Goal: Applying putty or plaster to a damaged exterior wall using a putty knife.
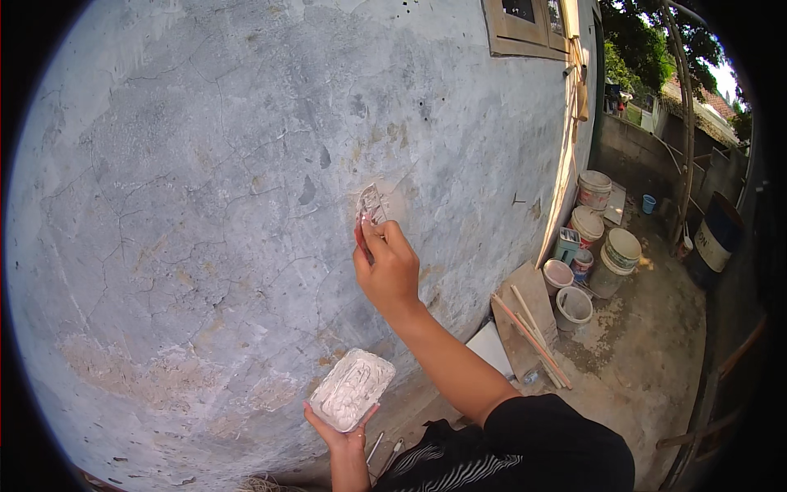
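My right hand (388, 266) grips a putty knife (370, 202) whose blade, smeared with pale filler, lies against the cracked blue-grey wall (221, 205). Around the blade is a damp-looking, lighter patch of filler (395, 199). Lower down, close to the wall, my left hand (343, 439) supports a shallow rectangular tub (354, 390) from beneath, fingers on one side and thumb on the other. Whitish paste covers the inside of the tub, its surface streaked and uneven. Most of the knife's handle is hidden by my right fingers.
Several paint buckets (621, 249) stand along the wall's foot at the right. Wooden strips (537, 332) and a board lean nearby. A wooden window frame (525, 43) is at upper right. Farther right stands a dark drum (711, 244) with a white band.
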A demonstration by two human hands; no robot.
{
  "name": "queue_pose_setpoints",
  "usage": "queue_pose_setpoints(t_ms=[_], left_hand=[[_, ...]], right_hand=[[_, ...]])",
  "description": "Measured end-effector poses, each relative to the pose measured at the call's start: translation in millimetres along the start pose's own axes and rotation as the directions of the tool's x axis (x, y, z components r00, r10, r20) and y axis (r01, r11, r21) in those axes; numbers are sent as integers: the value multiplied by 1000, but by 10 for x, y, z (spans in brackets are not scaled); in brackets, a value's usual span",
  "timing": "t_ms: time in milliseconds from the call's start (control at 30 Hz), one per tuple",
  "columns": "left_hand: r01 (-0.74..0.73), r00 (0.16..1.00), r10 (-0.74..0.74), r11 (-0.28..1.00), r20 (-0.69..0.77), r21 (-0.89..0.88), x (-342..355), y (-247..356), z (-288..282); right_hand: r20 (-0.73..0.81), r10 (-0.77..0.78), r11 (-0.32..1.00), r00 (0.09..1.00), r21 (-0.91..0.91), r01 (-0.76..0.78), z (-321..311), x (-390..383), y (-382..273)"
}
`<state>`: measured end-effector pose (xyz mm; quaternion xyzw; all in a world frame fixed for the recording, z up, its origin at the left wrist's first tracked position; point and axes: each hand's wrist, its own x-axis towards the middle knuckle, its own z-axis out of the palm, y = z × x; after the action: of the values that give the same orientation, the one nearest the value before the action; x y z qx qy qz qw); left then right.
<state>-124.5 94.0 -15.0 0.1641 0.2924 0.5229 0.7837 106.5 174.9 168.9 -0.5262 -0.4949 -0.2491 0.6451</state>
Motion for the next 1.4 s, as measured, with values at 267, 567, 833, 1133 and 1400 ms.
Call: queue_pose_setpoints(t_ms=[267,567,833,1133,1400], left_hand=[[4,997,-1,1000,-72,30,-32,-45,171],[-95,995,95,995,-23,-11,30,34,101],[-195,981,195,980,-3,40,-91,122,563],[-233,972,233,971,8,58,-153,132,577],[-225,974,226,972,0,66,-76,107,547]], right_hand=[[200,-159,974,967,190,121,-365,-255,-476],[542,140,817,829,410,-406,-1182,-481,84],[618,289,596,732,482,-642,-1101,-815,208],[633,102,905,768,260,-335,-985,-927,117],[668,58,910,742,270,-315,-938,-1039,93]])
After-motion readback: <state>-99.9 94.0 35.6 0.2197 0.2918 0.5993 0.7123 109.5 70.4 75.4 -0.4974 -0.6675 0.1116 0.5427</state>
